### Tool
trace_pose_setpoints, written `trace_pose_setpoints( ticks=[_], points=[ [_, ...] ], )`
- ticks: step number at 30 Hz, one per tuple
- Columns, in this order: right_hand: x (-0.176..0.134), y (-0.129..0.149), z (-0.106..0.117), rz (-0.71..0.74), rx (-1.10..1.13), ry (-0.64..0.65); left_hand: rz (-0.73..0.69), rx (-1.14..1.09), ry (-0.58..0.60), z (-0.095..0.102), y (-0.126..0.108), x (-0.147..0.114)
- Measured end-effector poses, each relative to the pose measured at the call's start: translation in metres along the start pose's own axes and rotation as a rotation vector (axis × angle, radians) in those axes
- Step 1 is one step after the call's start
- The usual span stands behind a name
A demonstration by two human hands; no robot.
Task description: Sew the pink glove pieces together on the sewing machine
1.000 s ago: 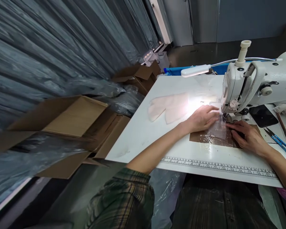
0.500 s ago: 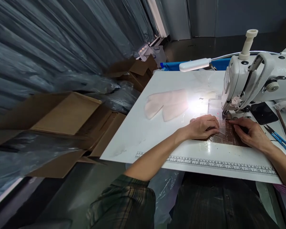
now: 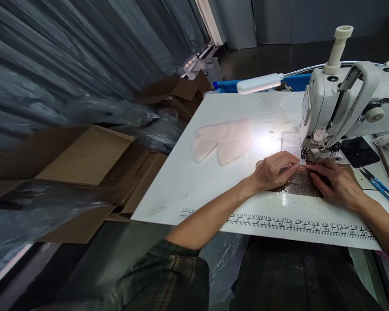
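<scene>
Beneath the needle area of the white sewing machine (image 3: 320, 108), both hands meet over a brown shiny sheet (image 3: 300, 190) that lies flat on the table. A tiny pinkish piece (image 3: 302, 167) is between the fingertips, too small to identify. My left hand (image 3: 272, 170) is closed, thumb and fingers drawn together at its left side. My right hand (image 3: 337, 181) is closed too, its index fingertip against the piece's right side and its thumb tucked below. To the left, a pale pink mitten-shaped fabric piece (image 3: 225, 140) lies flat, untouched.
A lamp (image 3: 259, 84) lights the white tabletop (image 3: 181, 185), which has a printed ruler (image 3: 278, 224) along its front edge. Right of the machine head lie a black phone (image 3: 359, 152) and blue thread snips (image 3: 381, 186). Open cardboard boxes (image 3: 84, 155) stand left of the table.
My left hand's fingers have come together at the needle-side edge, and the pinkish piece now shows between both hands. My right hand has shifted slightly left. The view has moved a little.
</scene>
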State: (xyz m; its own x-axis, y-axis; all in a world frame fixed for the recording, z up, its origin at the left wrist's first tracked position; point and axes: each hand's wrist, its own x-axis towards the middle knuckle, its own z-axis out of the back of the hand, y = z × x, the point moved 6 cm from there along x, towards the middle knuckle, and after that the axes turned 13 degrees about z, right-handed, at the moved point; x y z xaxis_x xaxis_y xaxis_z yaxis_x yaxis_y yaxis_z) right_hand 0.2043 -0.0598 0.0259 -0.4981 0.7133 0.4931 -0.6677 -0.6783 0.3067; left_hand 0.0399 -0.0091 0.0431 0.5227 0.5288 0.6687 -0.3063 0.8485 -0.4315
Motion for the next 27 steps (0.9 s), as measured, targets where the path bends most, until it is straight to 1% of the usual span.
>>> trace_pose_setpoints(
  ticks=[2, 4, 7, 9, 12, 13, 15, 17, 19, 20, 23, 27],
  points=[
    [-0.003, 0.001, -0.006, 0.061, -0.077, 0.076, 0.034, -0.052, -0.038, 0.004, 0.003, 0.002],
    [-0.004, 0.003, -0.01, 0.107, -0.105, 0.108, 0.044, -0.092, -0.015, 0.003, 0.004, 0.002],
    [-0.003, 0.009, -0.012, 0.119, -0.073, 0.143, 0.056, -0.096, 0.11, -0.006, 0.006, -0.001],
    [-0.001, 0.013, -0.012, 0.103, -0.037, 0.195, 0.054, -0.064, 0.228, -0.014, 0.008, -0.005],
    [0.001, 0.016, -0.01, 0.081, 0.037, 0.257, 0.012, 0.012, 0.387, -0.022, 0.01, -0.01],
    [0.001, 0.016, -0.008, 0.079, 0.077, 0.26, -0.003, 0.044, 0.421, -0.023, 0.01, -0.011],
    [0.001, 0.011, -0.004, 0.06, 0.154, 0.216, -0.024, 0.102, 0.464, -0.024, 0.011, -0.012],
    [-0.002, 0.001, -0.001, 0.001, 0.148, 0.144, -0.044, 0.137, 0.482, -0.024, 0.011, -0.013],
    [-0.005, -0.01, -0.001, -0.052, 0.041, 0.096, -0.063, 0.156, 0.49, -0.024, 0.011, -0.013],
    [-0.006, -0.014, -0.002, -0.056, -0.026, 0.092, -0.079, 0.164, 0.49, -0.024, 0.011, -0.014],
    [-0.009, -0.017, -0.009, 0.001, -0.145, 0.108, -0.145, 0.202, 0.48, -0.023, 0.008, -0.015],
    [-0.009, -0.017, -0.013, 0.034, -0.186, 0.135, -0.216, 0.232, 0.4, -0.019, 0.002, -0.014]
  ],
)
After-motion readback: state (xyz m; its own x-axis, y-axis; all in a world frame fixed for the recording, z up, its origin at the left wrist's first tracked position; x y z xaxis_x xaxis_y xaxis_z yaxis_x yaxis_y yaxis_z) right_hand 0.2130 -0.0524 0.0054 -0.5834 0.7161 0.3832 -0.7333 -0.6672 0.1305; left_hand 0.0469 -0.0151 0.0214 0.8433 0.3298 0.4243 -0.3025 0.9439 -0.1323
